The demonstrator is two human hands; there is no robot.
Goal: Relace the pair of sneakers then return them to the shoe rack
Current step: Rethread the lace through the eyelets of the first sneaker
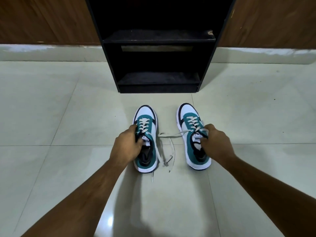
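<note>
Two white, teal and navy sneakers stand side by side on the tiled floor, toes toward the rack. My left hand [127, 144] grips the left sneaker [146, 139] at its tongue and collar. My right hand [216, 142] grips the right sneaker [193, 134] the same way, fingers inside the opening. Both shoes have white laces through their eyelets. Loose lace ends [168, 147] trail on the floor between the shoes. A black shoe rack [159, 41] with open shelves stands just beyond the shoes.
Pale glossy floor tiles [68, 117] spread all around. A wood-panelled wall [42, 19] with a light skirting runs behind the rack on both sides. The rack's lower shelf [159, 79] and middle shelf hold nothing.
</note>
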